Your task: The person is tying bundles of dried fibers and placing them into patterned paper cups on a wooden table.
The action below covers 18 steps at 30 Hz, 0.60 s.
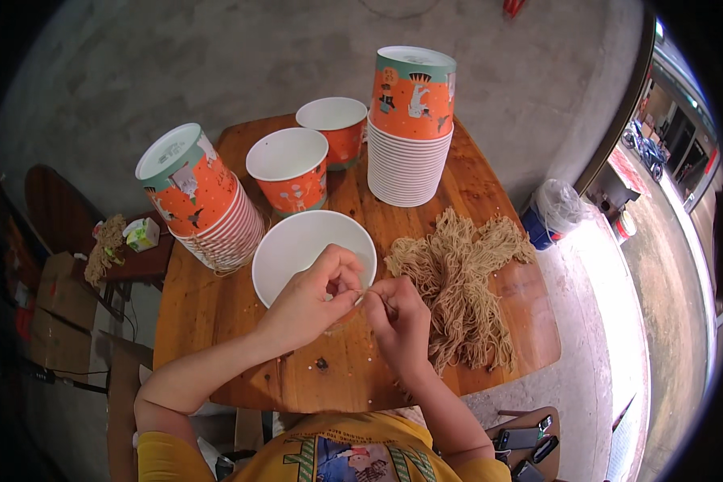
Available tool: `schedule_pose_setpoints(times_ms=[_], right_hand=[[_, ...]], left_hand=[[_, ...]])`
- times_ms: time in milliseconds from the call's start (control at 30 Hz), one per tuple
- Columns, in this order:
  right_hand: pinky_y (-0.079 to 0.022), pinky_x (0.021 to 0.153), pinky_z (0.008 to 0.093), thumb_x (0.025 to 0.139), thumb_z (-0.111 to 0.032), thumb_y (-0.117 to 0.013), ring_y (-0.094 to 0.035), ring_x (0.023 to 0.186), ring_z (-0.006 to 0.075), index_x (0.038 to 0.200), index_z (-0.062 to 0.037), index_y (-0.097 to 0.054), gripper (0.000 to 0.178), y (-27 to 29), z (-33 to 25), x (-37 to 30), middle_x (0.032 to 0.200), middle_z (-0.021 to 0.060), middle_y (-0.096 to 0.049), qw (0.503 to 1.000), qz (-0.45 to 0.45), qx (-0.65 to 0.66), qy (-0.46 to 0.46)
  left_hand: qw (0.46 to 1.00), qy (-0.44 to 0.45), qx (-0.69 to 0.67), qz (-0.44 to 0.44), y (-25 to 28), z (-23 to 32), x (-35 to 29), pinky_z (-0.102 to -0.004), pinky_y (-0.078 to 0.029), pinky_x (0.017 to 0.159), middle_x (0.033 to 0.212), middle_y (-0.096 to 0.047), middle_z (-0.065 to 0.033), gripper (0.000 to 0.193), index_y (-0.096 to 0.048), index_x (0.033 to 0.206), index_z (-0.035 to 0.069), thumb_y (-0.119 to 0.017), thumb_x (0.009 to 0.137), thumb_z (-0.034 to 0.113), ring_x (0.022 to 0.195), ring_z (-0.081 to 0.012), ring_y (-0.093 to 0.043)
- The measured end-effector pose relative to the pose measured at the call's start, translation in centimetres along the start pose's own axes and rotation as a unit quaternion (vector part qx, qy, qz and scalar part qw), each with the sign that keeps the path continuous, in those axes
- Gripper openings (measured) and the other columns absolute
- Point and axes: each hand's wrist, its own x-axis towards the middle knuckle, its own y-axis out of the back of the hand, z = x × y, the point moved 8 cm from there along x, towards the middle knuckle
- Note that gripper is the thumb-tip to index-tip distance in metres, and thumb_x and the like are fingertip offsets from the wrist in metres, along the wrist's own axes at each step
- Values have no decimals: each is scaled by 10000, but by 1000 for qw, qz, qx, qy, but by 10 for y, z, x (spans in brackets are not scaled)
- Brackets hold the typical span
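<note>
Left hand [309, 299], right hand [402, 325], centre frame: fingertips pinched, contents unclear; round white bowl [291, 251] behind left; tan stringy bundle [463, 293] beside right.

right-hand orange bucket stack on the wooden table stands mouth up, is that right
Not quite: the right-hand orange bucket stack on the wooden table stands mouth down, its closed base on top, as the head view shows.
</note>
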Motion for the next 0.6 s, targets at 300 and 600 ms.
schedule_pose_setpoints(times_ms=[300, 600], right_hand=[[-511, 570, 297, 850, -53, -676, -624, 681, 191, 949, -57, -586, 134, 7, -4, 3, 899, 69, -597, 998, 21, -52, 32], [-519, 525, 314, 735, -18, -740, -635, 699, 213, 930, -123, -636, 244, 15, -25, 6, 859, 40, -579, 957, -12, -206, 204]], left_hand=[[1000, 4, -4, -9, -1, 2, 2, -267, -475, 766, 833, -582, -27, 261, -440, 1153, 23, -561, 922, 26, 773, -105, -560], [999, 21, -33, -10, -3, 0, 3, -276, -480, 758, 838, -608, -50, 309, -390, 1184, 14, -560, 926, 13, 792, -117, -592]])
